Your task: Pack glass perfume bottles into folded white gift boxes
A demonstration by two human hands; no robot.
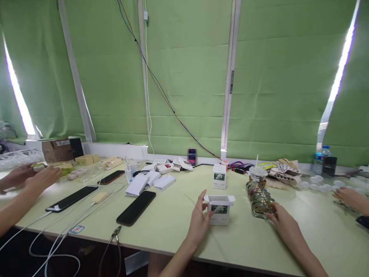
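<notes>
An open white box with a flower picture stands upright near the table's front edge, its top flaps spread. My left hand grips the box's left side, with fingers behind it and the thumb on its front. To the right, a row of shiny round glass items lies on the table. My right hand has its fingertips closed on the nearest piece of that row. A similar white box, its top closed, stands farther back. What the open box holds inside cannot be seen.
Dark phones and white cables lie on the left, with flattened white cartons behind. A lidded cup stands behind the glass row. Another person's hands are at far left; another hand is at far right.
</notes>
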